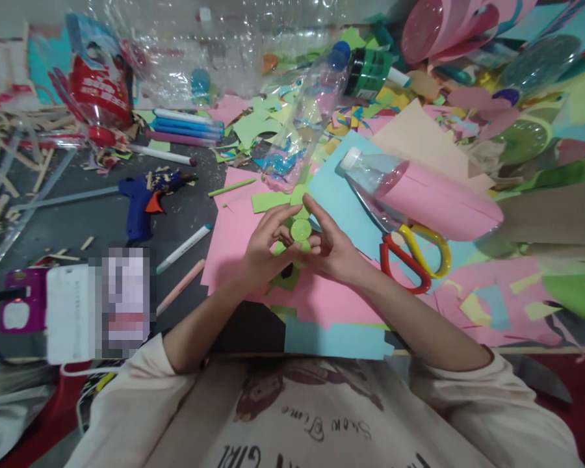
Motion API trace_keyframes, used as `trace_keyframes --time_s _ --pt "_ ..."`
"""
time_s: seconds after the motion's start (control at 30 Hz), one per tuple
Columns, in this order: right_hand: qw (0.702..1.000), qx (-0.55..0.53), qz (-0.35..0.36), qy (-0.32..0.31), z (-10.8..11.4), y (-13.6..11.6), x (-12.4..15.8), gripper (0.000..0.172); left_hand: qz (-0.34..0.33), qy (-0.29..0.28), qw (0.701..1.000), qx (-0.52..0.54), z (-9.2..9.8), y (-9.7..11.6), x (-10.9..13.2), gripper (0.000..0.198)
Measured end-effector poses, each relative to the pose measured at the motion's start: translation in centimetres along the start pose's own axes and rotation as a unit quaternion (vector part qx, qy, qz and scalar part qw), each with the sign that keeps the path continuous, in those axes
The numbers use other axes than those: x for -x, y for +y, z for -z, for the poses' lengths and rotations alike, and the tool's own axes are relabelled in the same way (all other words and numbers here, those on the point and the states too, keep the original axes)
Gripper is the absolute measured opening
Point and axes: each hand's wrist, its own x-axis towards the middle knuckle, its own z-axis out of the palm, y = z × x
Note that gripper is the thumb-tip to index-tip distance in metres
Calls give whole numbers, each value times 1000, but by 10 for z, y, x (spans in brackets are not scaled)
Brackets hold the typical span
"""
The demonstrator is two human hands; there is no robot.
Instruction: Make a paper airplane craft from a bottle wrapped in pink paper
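My left hand [266,247] and my right hand [331,247] meet over a pink paper sheet [234,234] in the middle of the table. Together they pinch a small green paper piece [301,230] with a round shape on top. Fingers of both hands curl around it. Green paper scraps [268,200] lie just beyond the fingertips. A clear plastic bottle wrapped in pink paper [419,198] lies to the right of my right hand, with red and yellow scissors [412,257] beside it.
A blue glue gun [143,198] lies at the left, with pens [185,246] and markers [188,127] nearby. An upright clear bottle [305,123] stands behind the hands. Coloured paper scraps, bottles and pink plates [443,29] crowd the back and right. A white device [68,312] sits front left.
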Motion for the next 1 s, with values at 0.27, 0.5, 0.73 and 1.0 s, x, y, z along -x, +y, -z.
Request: trace_keyframes --time_s 0.27,0.5,0.73,1.0 --pt "903 401 66 141 67 -74 17 43 13 84 996 -26 10 -10 -4 52" --pt "760 586 -245 138 146 -106 16 78 34 114 991 -54 8 -14 -7 51" --pt "790 554 -245 92 155 -90 5 67 -19 104 988 -110 11 -14 -2 51" --pt "798 590 -114 -56 104 -106 15 66 -48 93 986 -131 11 -9 0 52"
